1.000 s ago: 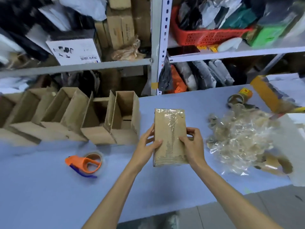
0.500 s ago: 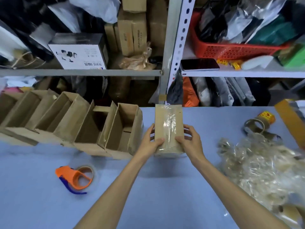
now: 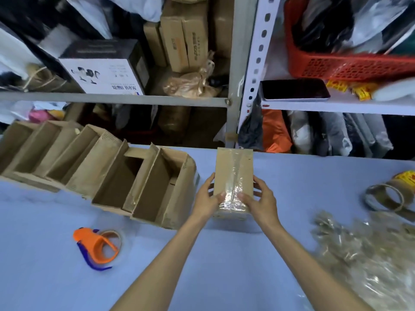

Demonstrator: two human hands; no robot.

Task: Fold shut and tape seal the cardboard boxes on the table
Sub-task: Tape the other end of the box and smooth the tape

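You hold the box (image 3: pixel 233 173) between both hands, over the middle of the table (image 3: pixel 224 270), towards its far edge. Your left hand (image 3: pixel 205 198) grips the box's left side at the near end, fingers wrapped down the side and thumb lying on top. Your right hand (image 3: pixel 260 202) does the same on the right side, its thumb on top too. The two thumbs nearly meet at the tape. Both grips are closed on the box, neither hand spread flat.

The box is folded shut. A strip of clear tape runs lengthwise down the middle of its top and bunches in wrinkles at the near end, under your thumbs. Whether the box's base rests on the table or sits just above it cannot be told.

Just left of your left hand stands a row of open boxes (image 3: pixel 157 187), leaning side by side, flaps up. In front of them, nearer you, the orange dispenser (image 3: pixel 98 245) lies on its side. To the right, well apart from the box, lie tape rolls (image 3: pixel 384 196) and a heap (image 3: pixel 370 254) of crumpled clear tape. Behind the table, a shelf (image 3: pixel 336 105) carries a phone (image 3: pixel 294 89) and a red basket (image 3: pixel 350 63).
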